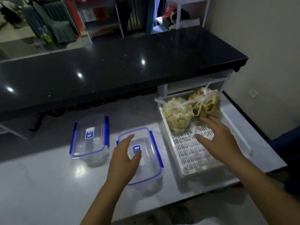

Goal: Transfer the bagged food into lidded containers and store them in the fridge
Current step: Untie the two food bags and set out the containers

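Observation:
Two clear lidded containers with blue clips stand on the white table: one at the left (89,135), one nearer the middle (150,161). My left hand (125,156) hovers open over the left part of the middle container's lid, holding nothing. A white slotted tray (194,153) lies to the right. In its far end sit two tied clear bags: pale crackers (176,115) and browner strips (206,102). My right hand (217,140) is spread open above the tray, just short of the bags, slightly blurred.
A black glossy counter (113,70) runs across behind the table, higher up. The table's right edge (253,120) lies just beyond the tray, next to a beige wall. Shelving and chairs stand in the far background.

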`<action>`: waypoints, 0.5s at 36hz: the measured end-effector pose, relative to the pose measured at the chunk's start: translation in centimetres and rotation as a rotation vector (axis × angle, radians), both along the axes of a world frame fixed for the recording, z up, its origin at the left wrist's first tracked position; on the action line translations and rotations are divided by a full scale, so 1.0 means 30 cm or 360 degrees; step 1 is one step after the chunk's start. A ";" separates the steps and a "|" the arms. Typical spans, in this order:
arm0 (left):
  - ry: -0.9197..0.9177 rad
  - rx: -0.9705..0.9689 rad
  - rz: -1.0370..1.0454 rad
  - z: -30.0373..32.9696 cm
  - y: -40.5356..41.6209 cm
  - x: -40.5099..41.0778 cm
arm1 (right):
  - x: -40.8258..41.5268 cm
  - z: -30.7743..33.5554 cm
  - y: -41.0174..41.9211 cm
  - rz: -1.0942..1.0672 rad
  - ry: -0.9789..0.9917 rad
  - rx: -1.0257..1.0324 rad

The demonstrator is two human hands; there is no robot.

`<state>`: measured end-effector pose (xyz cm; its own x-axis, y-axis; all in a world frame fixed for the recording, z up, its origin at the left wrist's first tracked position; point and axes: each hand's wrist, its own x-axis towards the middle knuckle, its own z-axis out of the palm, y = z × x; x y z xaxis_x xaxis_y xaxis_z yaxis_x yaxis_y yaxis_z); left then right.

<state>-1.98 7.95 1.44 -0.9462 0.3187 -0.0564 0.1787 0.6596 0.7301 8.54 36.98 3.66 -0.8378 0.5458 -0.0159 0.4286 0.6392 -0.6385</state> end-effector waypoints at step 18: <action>0.0495 -0.0843 -0.0621 0.099 0.807 -0.323 | 0.275 -0.208 0.119 0.0150 -0.0439 0.0097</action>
<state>-11.66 32.16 4.41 -0.7664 0.6409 -0.0437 0.6206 0.7562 0.2074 16.79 40.56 -2.58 -0.8535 0.4727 -0.2195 0.5174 0.7182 -0.4652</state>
